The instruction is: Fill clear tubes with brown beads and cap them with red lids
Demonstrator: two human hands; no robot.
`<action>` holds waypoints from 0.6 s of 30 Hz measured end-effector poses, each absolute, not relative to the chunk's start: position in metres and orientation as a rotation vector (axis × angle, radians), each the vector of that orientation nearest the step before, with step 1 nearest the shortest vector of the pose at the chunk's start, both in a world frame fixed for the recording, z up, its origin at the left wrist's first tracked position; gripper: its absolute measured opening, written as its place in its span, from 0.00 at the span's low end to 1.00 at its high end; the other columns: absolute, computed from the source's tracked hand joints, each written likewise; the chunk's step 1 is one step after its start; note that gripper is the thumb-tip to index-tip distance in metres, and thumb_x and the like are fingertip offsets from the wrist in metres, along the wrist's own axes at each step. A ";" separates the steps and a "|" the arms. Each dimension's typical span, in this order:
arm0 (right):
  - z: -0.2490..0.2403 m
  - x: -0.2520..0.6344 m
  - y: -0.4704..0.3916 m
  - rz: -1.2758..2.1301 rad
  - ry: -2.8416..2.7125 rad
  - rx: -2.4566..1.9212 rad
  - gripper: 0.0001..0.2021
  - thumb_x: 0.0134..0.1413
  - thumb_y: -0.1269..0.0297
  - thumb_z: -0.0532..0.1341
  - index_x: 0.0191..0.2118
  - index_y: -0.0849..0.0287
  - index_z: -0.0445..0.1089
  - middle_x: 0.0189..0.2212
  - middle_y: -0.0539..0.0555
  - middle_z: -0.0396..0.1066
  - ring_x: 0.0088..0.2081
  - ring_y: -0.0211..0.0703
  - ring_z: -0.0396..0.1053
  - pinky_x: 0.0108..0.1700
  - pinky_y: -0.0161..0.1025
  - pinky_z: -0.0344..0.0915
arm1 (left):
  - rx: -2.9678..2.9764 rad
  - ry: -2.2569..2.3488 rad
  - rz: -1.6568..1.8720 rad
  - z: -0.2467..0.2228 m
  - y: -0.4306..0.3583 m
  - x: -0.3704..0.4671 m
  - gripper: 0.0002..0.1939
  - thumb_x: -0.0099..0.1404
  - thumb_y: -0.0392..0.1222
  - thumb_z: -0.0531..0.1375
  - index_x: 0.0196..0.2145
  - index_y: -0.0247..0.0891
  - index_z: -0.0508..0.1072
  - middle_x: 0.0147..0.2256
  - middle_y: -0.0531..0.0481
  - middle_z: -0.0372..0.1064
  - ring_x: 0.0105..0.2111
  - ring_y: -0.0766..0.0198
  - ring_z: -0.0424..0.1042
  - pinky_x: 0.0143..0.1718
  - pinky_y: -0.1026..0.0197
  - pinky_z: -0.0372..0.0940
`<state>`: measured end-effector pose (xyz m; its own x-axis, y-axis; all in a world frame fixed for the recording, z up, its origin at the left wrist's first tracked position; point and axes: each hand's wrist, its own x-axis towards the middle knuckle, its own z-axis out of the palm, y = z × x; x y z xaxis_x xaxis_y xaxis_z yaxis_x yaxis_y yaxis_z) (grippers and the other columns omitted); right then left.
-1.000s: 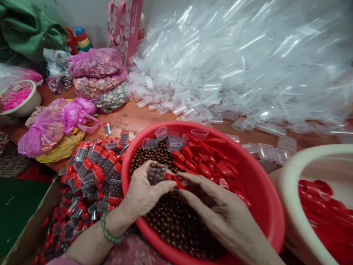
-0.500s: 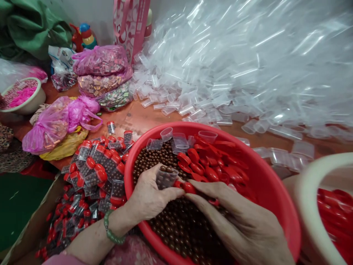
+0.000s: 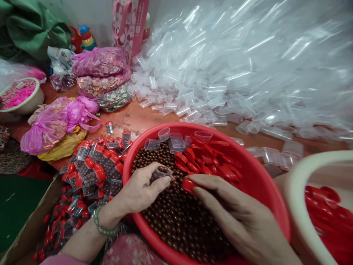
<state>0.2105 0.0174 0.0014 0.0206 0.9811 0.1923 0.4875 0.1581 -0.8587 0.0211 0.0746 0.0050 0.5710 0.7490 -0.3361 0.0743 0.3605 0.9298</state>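
Read the clock face from the middle of the red basin (image 3: 253, 173), with twelve at the far rim. Saw the largest mass, a heap of clear tubes (image 3: 234, 66), beyond it from eleven to two o'clock, probably pushed back to leave room for the forearms. Found the basin itself close against the body, likely for short reach from both sides. Noted a pile of filled, red-capped jars (image 3: 96, 162) around nine o'clock outside the rim, on the left arm's side. Noted a cream tub (image 3: 293, 184) at three o'clock, holding red pieces (image 3: 328, 213), perhaps as a nearby reserve. Spotted pink bags (image 3: 99, 62) between ten and eleven o'clock, well apart, seemingly out of the way.

Held the right hand (image 3: 237, 209) in from four o'clock, thumb and fingers pinching a red cap (image 3: 188, 185) near the centre, presumably by one end to leave the other uncovered. Held the left hand (image 3: 140, 189) at nine o'clock, thumb and fingers wrapped about a clear container (image 3: 156, 174), apparently to stop its contents tipping out. Left a gap between the hands, and between container and cap. Saw brown beads (image 3: 176, 221) at the container's mouth, and loose from six to eleven o'clock in the basin. Could not tell the depth of filling.
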 end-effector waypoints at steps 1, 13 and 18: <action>0.003 0.214 0.017 0.820 -1.475 -1.487 0.08 0.56 0.61 0.63 0.41 0.52 0.76 0.37 0.51 0.78 0.38 0.42 0.77 0.44 0.36 0.75 | 1.210 0.889 0.489 0.007 0.076 0.019 0.14 0.65 0.47 0.57 0.42 0.33 0.69 0.36 0.47 0.68 0.37 0.63 0.68 0.41 0.60 0.63; 0.001 0.214 0.006 1.215 -0.760 -1.330 0.11 0.50 0.59 0.68 0.41 0.50 0.77 0.34 0.49 0.78 0.31 0.36 0.74 0.35 0.29 0.72 | 1.351 0.958 0.318 0.010 0.070 0.024 0.13 0.61 0.42 0.60 0.43 0.33 0.73 0.37 0.45 0.75 0.37 0.62 0.71 0.42 0.59 0.63; -0.002 0.211 0.004 1.297 -0.715 -1.238 0.14 0.53 0.61 0.67 0.46 0.45 0.75 0.36 0.48 0.78 0.32 0.34 0.76 0.37 0.28 0.72 | 1.311 0.916 0.312 0.015 0.069 0.022 0.11 0.61 0.41 0.61 0.41 0.34 0.74 0.36 0.46 0.75 0.36 0.63 0.72 0.42 0.60 0.64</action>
<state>0.2114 0.0045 -0.0019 0.2042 0.9500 -0.2363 -0.3079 -0.1668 -0.9367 0.0223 0.0689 0.0146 0.6265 0.6700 -0.3983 0.2881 0.2758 0.9170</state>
